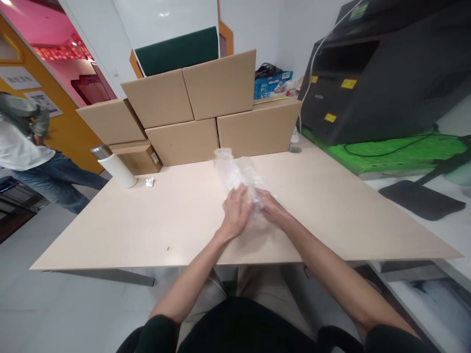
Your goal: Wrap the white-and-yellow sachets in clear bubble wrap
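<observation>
A crumpled sheet of clear bubble wrap (230,169) lies on the light wooden table (176,215), stretching away from me. My left hand (237,210) presses on its near part with bent fingers closed on the film. From the other side my right hand (270,203) grips the same bunched part, its fingertips partly hidden in the plastic. The two hands are close together over the wrap. Whether something is wrapped inside cannot be made out.
Cardboard boxes (180,144) are stacked along the table's back edge. A white bottle (119,169) and a crumpled white scrap (149,182) stand at left. A large black printer (368,88) sits at right. A person (33,142) is beyond the table's left side.
</observation>
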Motion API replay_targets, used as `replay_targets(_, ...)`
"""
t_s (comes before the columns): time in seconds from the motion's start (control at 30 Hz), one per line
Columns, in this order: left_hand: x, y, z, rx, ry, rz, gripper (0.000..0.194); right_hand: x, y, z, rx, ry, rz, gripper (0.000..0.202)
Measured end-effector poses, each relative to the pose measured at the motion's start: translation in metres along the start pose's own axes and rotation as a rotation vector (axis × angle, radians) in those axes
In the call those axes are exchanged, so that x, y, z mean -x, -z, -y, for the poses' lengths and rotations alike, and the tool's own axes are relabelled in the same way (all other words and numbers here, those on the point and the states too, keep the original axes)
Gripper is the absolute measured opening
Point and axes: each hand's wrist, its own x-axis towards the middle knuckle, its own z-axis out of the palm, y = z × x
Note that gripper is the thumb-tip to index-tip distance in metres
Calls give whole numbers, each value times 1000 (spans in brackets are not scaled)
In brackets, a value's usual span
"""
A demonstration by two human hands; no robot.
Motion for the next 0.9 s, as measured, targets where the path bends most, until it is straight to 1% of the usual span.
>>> replay_targets(0.07, -9, -17, -1, -198, 42, 164, 56, -1, 28, -2, 180, 82, -183, 30)
replay_targets(0.13, -15, -29, -2, -363, 61, 290, 58, -5, 52, -4, 395, 153, -372, 23)
replay_targets(0.17, -16, -33, -4, -427, 57, 326, 60, -9, 60, -4, 475, 164, -435, 22)
replay_targets(0.2, -17, -36, -5, -477, 50, 347, 61, -14, 66, -3, 528, 157, -468, 21)
replay_targets(0.23, -17, -37, -6, -514, 44, 358, 62, -19, 69, -2, 556, 137, -468, 21)
replay_targets(0.3, -17, -36, -8, -558, 27, 367, 61, -33, 65, 2, 537, 65, -405, 20)
replay_targets(0.37, -16, -34, -9, -574, 11, 378, 59, -49, 53, 7, 436, -32, -337, 21)
replay_targets(0.43, -13, -31, -7, -574, -5, 379, 58, -63, 38, 12, 321, -110, -300, 23)
replay_targets(0.53, -6, -24, -2, -547, -31, 367, 56, -73, 19, 16, 208, -147, -271, 26)
replay_targets(0.63, 1, -9, 5, -468, -54, 353, 58, -63, 9, 19, 128, -148, -246, 26)
replay_targets(0.7, 1, 9, 9, -429, -43, 273, 61, -46, 7, 24, 56, -141, -178, 29)
replay_targets(0.77, -4, 34, 13, -432, -29, 145, 64, -23, 5, 33, -25, -144, -37, 36)
replay_targets(0.83, -10, 61, 15, -434, -41, 49, 65, 0, 2, 45, -37, -158, 126, 40)
replay_targets(0.87, -13, 75, 16, -412, -46, 22, 64, 10, -1, 52, -25, -159, 193, 41)
replay_targets(0.9, -15, 87, 17, -355, -45, 28, 63, 18, -4, 58, -18, -141, 234, 40)
